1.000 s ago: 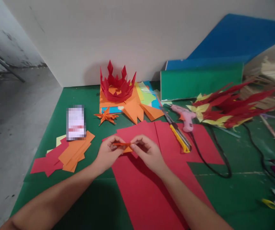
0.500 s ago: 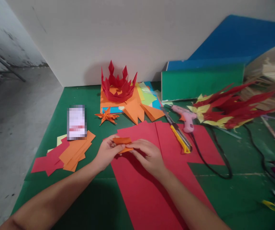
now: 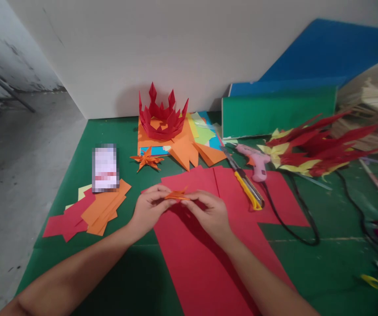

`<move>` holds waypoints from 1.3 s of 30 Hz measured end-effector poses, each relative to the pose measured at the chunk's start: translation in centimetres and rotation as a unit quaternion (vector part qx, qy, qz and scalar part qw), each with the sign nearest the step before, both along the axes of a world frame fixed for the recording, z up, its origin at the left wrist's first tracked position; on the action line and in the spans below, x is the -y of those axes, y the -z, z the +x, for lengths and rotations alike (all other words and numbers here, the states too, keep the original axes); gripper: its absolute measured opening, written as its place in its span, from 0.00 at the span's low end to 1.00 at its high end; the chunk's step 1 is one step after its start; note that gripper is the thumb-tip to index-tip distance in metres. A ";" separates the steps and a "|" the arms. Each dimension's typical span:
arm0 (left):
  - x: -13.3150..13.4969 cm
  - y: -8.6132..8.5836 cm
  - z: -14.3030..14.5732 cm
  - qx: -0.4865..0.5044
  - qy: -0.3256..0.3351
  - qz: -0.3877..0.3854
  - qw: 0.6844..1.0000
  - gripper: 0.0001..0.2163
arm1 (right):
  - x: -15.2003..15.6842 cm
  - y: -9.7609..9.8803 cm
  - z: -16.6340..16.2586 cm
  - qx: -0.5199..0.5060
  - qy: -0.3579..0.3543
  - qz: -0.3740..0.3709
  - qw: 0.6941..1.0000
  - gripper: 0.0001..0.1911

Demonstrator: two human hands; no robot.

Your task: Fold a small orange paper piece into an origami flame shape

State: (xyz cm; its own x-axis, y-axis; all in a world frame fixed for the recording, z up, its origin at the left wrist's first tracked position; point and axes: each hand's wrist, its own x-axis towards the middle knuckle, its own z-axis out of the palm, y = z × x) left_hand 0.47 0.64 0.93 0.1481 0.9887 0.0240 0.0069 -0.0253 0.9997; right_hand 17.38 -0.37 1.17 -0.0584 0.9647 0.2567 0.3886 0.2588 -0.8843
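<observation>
A small folded piece of orange paper (image 3: 177,195) is held up over the red paper sheets (image 3: 205,250). My left hand (image 3: 149,206) pinches its left end, and my right hand (image 3: 210,213) pinches its right end between thumb and fingers. The piece is seen nearly edge-on, with a thin point rising from it. Behind the hands lie an orange paper star (image 3: 147,159) and orange cut-out shapes (image 3: 185,152). A red paper crown (image 3: 162,125) stands farther back on a stack of coloured paper.
A yellow utility knife (image 3: 248,188) and a pink glue gun (image 3: 256,161) with a black cord lie to the right, near red and yellow paper flames (image 3: 317,145). Orange paper strips (image 3: 105,213) and a pixelated item (image 3: 105,168) lie left. A green board (image 3: 277,113) stands behind.
The orange paper has turned from showing its broad, opened faces to a flatter, nearly edge-on view. My right hand's fingers have shifted back to its right end.
</observation>
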 end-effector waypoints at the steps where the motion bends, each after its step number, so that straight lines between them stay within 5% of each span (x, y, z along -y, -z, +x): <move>1: 0.0 -0.1 0.0 -0.007 -0.002 0.007 1.000 0.04 | 0.0 0.0 -0.1 0.000 0.003 -0.001 1.000 0.06; 15: 0.4 0.0 -0.1 -0.029 0.028 -0.007 0.999 0.16 | -0.5 0.6 0.0 -0.076 0.005 -0.051 0.996 0.08; 24: 0.5 -0.7 0.0 -0.050 0.037 0.001 0.998 0.16 | -0.7 0.6 -0.2 -0.253 -0.017 -0.213 0.944 0.18; 32: 0.8 -0.3 0.2 0.012 0.003 -0.101 0.995 0.12 | -0.5 0.2 -0.1 -0.208 -0.035 -0.234 0.949 0.14; 39: 0.8 -0.2 0.2 -0.055 -0.030 -0.058 0.996 0.10 | -0.3 0.3 -0.4 -0.171 -0.069 -0.203 0.962 0.13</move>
